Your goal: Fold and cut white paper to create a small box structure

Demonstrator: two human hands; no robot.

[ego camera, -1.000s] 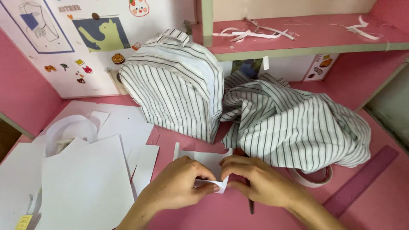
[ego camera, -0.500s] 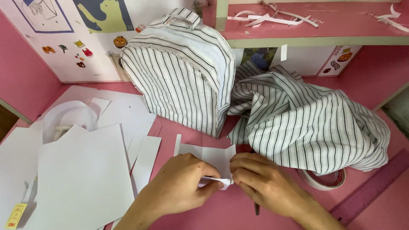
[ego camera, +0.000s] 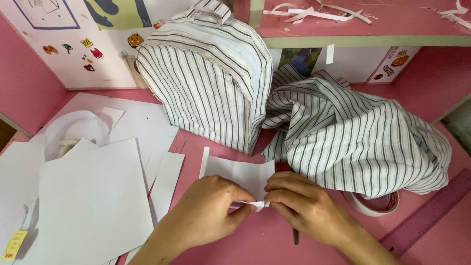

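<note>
Pink desk (ego camera: 431,98), striped cloth (ego camera: 363,142), paper sheets (ego camera: 93,201)

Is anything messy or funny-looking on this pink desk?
Yes. The loose striped cloth lies crumpled in a heap, partly covering the roll of tape. Paper scraps litter the shelf above. The left hand and right hand pinch a small white paper piece, its bottom edge folded.
</note>
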